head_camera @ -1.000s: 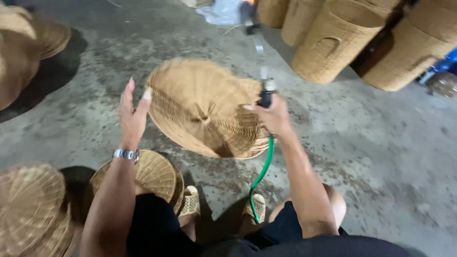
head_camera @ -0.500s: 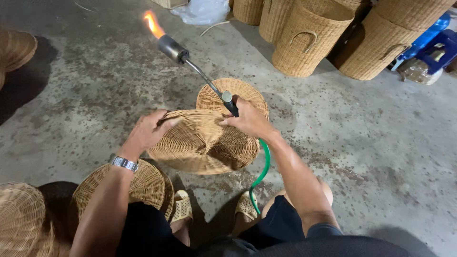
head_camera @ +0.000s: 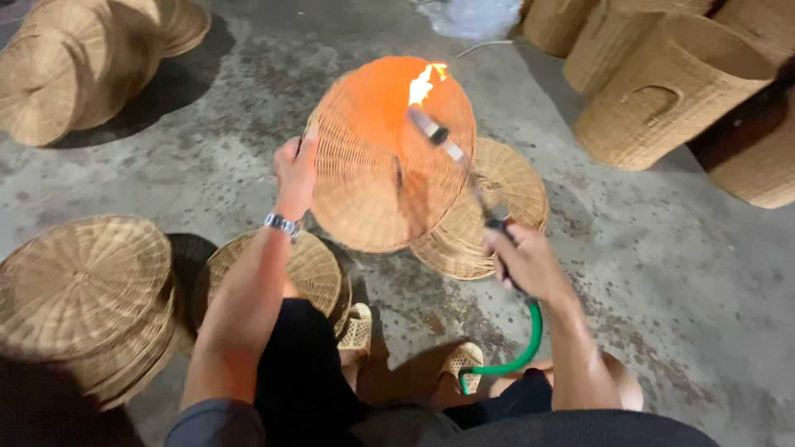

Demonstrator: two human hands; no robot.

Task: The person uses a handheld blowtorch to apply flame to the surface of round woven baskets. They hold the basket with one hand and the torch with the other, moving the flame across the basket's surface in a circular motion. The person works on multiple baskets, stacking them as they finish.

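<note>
My left hand (head_camera: pixel 295 172) is raised with the forearm stretched forward, a watch (head_camera: pixel 281 223) on the wrist, and its fingers are curled over the left rim of a round woven lid (head_camera: pixel 364 182), holding it tipped up on edge so its inner face turns toward me. My right hand (head_camera: pixel 523 263) sits lower and to the right, closed tight on the handle of a gas torch (head_camera: pixel 451 151); the arm is bent and the torch points away and to the left. The flame (head_camera: pixel 424 83) burns at the tip, right against the upper part of the lid, which glows orange there. A green hose (head_camera: pixel 522 352) curves from the torch down toward my knees. Just behind the held lid, another woven lid (head_camera: pixel 505 207) lies flat on the concrete floor (head_camera: pixel 662 273). Near my left knee sits a smaller lid (head_camera: pixel 310 269), and a stack of lids (head_camera: pixel 83 290) stands at the near left. Tall woven baskets (head_camera: pixel 662 91) stand at the far right, more lids (head_camera: pixel 74 66) at the far left.
</note>
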